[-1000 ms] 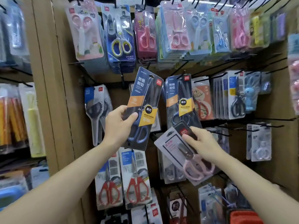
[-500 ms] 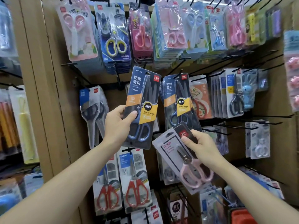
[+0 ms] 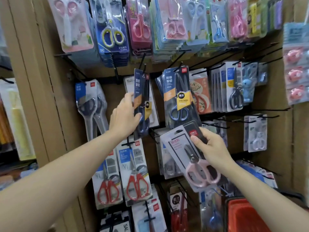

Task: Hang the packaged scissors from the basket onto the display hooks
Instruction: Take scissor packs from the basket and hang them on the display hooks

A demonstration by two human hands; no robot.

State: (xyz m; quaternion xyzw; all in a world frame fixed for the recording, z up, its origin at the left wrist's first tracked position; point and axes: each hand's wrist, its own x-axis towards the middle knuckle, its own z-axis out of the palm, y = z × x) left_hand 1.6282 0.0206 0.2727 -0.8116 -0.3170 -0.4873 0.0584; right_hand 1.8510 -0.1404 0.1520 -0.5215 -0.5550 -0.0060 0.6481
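Two packs, one per hand. My left hand (image 3: 124,118) pinches a dark blue scissors pack (image 3: 142,101) at its lower half, thumb in front, card turned edge-on. Its top sits above my grip, close under one black hook (image 3: 143,61). So angled, the hole may miss the tip and the pack slip. My right hand (image 3: 212,148) clasps one pink-handled pack (image 3: 189,158); one red basket (image 3: 242,213) lies below that wrist.

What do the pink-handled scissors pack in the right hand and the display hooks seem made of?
Pink-handled scissors pack: printed card under clear glossy plastic, going by the glare; handles look like smooth pink plastic. Display hooks: thin black rods, probably coated metal wire.
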